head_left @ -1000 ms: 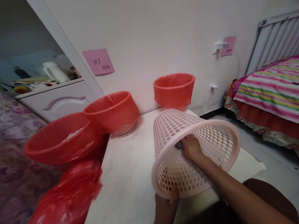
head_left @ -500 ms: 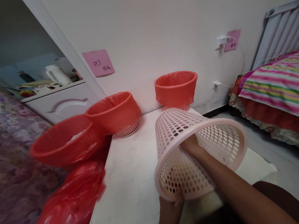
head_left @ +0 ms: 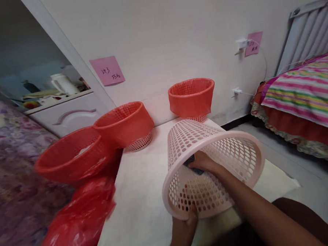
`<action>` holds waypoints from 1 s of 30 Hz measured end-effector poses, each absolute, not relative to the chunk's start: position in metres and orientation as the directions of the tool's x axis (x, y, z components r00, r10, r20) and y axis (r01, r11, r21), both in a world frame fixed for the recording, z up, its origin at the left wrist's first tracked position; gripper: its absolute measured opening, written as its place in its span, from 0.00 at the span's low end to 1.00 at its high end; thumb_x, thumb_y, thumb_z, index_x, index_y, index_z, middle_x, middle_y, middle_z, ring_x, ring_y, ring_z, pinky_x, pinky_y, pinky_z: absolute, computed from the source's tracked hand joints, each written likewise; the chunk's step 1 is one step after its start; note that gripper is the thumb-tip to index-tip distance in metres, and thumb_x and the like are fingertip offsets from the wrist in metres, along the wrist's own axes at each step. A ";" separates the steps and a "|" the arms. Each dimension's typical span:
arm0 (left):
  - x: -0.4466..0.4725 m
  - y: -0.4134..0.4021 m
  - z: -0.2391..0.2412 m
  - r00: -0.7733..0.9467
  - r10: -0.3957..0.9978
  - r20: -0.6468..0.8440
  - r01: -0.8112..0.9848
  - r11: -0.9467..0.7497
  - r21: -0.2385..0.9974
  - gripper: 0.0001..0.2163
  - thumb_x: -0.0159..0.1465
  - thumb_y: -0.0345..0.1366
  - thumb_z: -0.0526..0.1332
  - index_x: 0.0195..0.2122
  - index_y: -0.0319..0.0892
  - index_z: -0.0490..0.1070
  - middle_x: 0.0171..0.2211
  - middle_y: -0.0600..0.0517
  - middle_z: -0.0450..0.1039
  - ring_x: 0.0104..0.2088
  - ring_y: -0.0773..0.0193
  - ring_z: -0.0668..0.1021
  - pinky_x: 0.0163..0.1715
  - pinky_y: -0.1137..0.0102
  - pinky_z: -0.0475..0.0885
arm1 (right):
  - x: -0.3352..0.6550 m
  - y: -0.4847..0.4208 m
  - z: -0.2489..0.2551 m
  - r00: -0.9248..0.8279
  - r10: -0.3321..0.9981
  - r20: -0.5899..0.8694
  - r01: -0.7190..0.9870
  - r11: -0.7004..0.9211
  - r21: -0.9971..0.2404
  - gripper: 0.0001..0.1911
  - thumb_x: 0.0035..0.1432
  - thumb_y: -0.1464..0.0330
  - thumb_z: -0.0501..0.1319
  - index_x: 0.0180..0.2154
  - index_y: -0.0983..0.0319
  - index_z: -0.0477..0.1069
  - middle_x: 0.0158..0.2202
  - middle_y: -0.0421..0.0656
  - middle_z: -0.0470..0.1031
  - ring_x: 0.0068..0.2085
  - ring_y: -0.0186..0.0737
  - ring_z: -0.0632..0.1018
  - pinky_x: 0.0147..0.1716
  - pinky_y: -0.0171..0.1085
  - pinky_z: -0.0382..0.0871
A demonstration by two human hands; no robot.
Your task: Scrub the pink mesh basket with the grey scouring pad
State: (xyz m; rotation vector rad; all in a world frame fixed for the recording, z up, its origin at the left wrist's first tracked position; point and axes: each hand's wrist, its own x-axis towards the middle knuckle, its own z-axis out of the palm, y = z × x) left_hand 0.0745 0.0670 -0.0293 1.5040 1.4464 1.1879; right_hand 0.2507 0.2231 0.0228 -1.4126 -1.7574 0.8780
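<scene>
A pale pink perforated plastic wastebasket (head_left: 186, 136) lies tilted on its side over the white-covered table, its wide mouth facing me. My left hand (head_left: 187, 219) grips its lower rim; the thumb shows inside the wall and the other fingers are hidden beneath. Inside the basket, my right hand (head_left: 203, 161) is closed on a dark grey cloth (head_left: 193, 165), close to the upper inner wall. Part of the cloth and some of the fingertips are hidden by the hand and the rim.
Three baskets lined with red plastic bags stand around: one (head_left: 191, 97) by the wall, one (head_left: 125, 125) on the table's left edge, one (head_left: 72, 155) further left. A heap of red plastic (head_left: 81, 219) sits below. A bed (head_left: 302, 90) is at right.
My right hand has shifted a little toward the basket's mouth, and the dark cloth in it now shows. The basket has moved slightly left in view, with my left hand still on it.
</scene>
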 end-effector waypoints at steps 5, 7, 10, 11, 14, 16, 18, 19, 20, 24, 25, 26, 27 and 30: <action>0.067 0.076 -0.049 -0.043 0.992 0.120 0.370 -0.096 0.924 0.35 0.61 0.50 0.55 0.63 0.29 0.56 0.64 0.33 0.58 0.65 0.49 0.62 0.65 0.56 0.57 | 0.260 0.196 0.026 -0.280 0.954 0.108 0.439 0.227 -0.870 0.34 0.34 0.75 0.70 0.49 0.61 0.70 0.48 0.47 0.76 0.49 0.52 0.75 0.51 0.47 0.67; 0.065 0.079 -0.053 -0.043 0.991 0.126 0.375 -0.101 0.922 0.36 0.60 0.51 0.55 0.62 0.27 0.57 0.64 0.30 0.58 0.65 0.47 0.62 0.65 0.54 0.56 | 0.263 0.182 0.028 -0.314 0.942 0.120 0.417 0.250 -0.874 0.35 0.34 0.76 0.70 0.49 0.61 0.70 0.49 0.46 0.75 0.50 0.51 0.75 0.52 0.46 0.67; 0.064 0.080 -0.053 -0.047 0.989 0.141 0.383 -0.112 0.917 0.37 0.58 0.53 0.57 0.61 0.28 0.60 0.63 0.30 0.61 0.64 0.45 0.63 0.65 0.53 0.54 | 0.264 0.156 0.031 -0.354 0.924 0.144 0.394 0.286 -0.873 0.36 0.34 0.76 0.69 0.50 0.60 0.69 0.50 0.46 0.74 0.50 0.50 0.74 0.52 0.45 0.66; 0.064 0.079 -0.051 -0.044 0.988 0.148 0.384 -0.120 0.916 0.36 0.59 0.53 0.57 0.61 0.29 0.60 0.63 0.32 0.61 0.64 0.45 0.63 0.65 0.53 0.53 | 0.265 0.147 0.033 -0.366 0.918 0.152 0.389 0.299 -0.871 0.36 0.34 0.76 0.69 0.50 0.60 0.70 0.50 0.46 0.74 0.50 0.49 0.74 0.52 0.45 0.66; 0.066 0.074 -0.041 -0.007 0.985 0.174 0.354 -0.160 0.922 0.32 0.62 0.52 0.55 0.61 0.34 0.61 0.65 0.39 0.60 0.66 0.50 0.61 0.67 0.56 0.51 | 0.270 0.121 0.038 -0.412 0.897 0.159 0.374 0.325 -0.869 0.36 0.35 0.74 0.70 0.51 0.59 0.70 0.49 0.45 0.74 0.49 0.49 0.74 0.52 0.46 0.66; 0.067 0.070 -0.033 0.014 0.985 0.175 0.306 -0.171 0.937 0.30 0.63 0.51 0.55 0.61 0.36 0.62 0.64 0.41 0.60 0.66 0.52 0.61 0.66 0.58 0.52 | 0.276 0.107 0.043 -0.462 0.873 0.157 0.350 0.342 -0.872 0.36 0.36 0.74 0.69 0.51 0.57 0.70 0.49 0.44 0.75 0.49 0.49 0.75 0.51 0.46 0.67; 0.069 0.067 -0.025 0.004 0.989 0.147 0.254 -0.143 0.957 0.29 0.63 0.50 0.56 0.61 0.38 0.63 0.64 0.43 0.62 0.65 0.53 0.62 0.66 0.59 0.53 | 0.282 0.098 0.048 -0.512 0.844 0.158 0.318 0.357 -0.878 0.35 0.36 0.75 0.69 0.51 0.55 0.70 0.49 0.42 0.75 0.49 0.49 0.75 0.51 0.46 0.67; 0.070 0.067 -0.022 -0.006 0.992 0.129 0.230 -0.125 0.965 0.29 0.62 0.50 0.56 0.61 0.39 0.63 0.64 0.43 0.62 0.65 0.53 0.62 0.66 0.58 0.54 | 0.285 0.095 0.050 -0.525 0.835 0.163 0.304 0.364 -0.881 0.35 0.37 0.75 0.68 0.50 0.55 0.71 0.48 0.42 0.76 0.49 0.49 0.75 0.51 0.46 0.67; 0.071 0.066 -0.020 -0.014 0.993 0.113 0.212 -0.108 0.971 0.29 0.62 0.50 0.57 0.61 0.40 0.64 0.64 0.44 0.62 0.65 0.53 0.62 0.66 0.58 0.54 | 0.288 0.094 0.052 -0.521 0.835 0.177 0.294 0.370 -0.881 0.34 0.37 0.76 0.68 0.50 0.55 0.71 0.48 0.41 0.76 0.49 0.49 0.75 0.51 0.46 0.67; 0.072 0.067 -0.017 -0.034 0.992 0.119 0.223 -0.109 0.969 0.30 0.61 0.50 0.58 0.60 0.37 0.64 0.63 0.41 0.63 0.64 0.50 0.63 0.66 0.57 0.54 | 0.292 0.100 0.046 -0.317 0.890 0.326 0.382 0.435 -0.815 0.34 0.43 0.78 0.62 0.54 0.56 0.67 0.52 0.45 0.72 0.53 0.49 0.73 0.54 0.48 0.65; 0.072 0.067 -0.018 -0.043 0.992 0.118 0.229 -0.105 0.968 0.30 0.61 0.50 0.58 0.60 0.36 0.64 0.63 0.40 0.63 0.64 0.50 0.63 0.65 0.57 0.55 | 0.291 0.102 0.042 -0.257 0.899 0.355 0.457 0.436 -0.775 0.35 0.43 0.79 0.60 0.55 0.56 0.65 0.54 0.46 0.71 0.55 0.50 0.71 0.55 0.49 0.64; 0.072 0.067 -0.018 -0.053 0.993 0.108 0.227 -0.094 0.969 0.31 0.61 0.50 0.59 0.60 0.35 0.64 0.62 0.39 0.64 0.64 0.49 0.64 0.65 0.56 0.56 | 0.291 0.104 0.038 -0.215 0.907 0.362 0.540 0.419 -0.729 0.36 0.43 0.79 0.59 0.56 0.57 0.64 0.55 0.48 0.69 0.56 0.50 0.69 0.56 0.50 0.63; 0.073 0.067 -0.018 -0.062 0.994 0.094 0.220 -0.078 0.972 0.31 0.60 0.50 0.59 0.60 0.36 0.64 0.62 0.39 0.65 0.63 0.49 0.65 0.64 0.56 0.57 | 0.289 0.105 0.033 -0.193 0.917 0.349 0.617 0.390 -0.683 0.37 0.42 0.80 0.58 0.57 0.58 0.63 0.55 0.49 0.69 0.56 0.51 0.68 0.56 0.51 0.62; 0.073 0.067 -0.016 -0.080 0.994 0.073 0.213 -0.055 0.976 0.30 0.59 0.50 0.60 0.59 0.38 0.66 0.61 0.41 0.67 0.62 0.49 0.67 0.64 0.57 0.58 | 0.285 0.107 0.022 -0.190 0.946 0.262 0.741 0.313 -0.594 0.38 0.42 0.79 0.59 0.58 0.61 0.62 0.54 0.53 0.68 0.54 0.54 0.69 0.54 0.51 0.64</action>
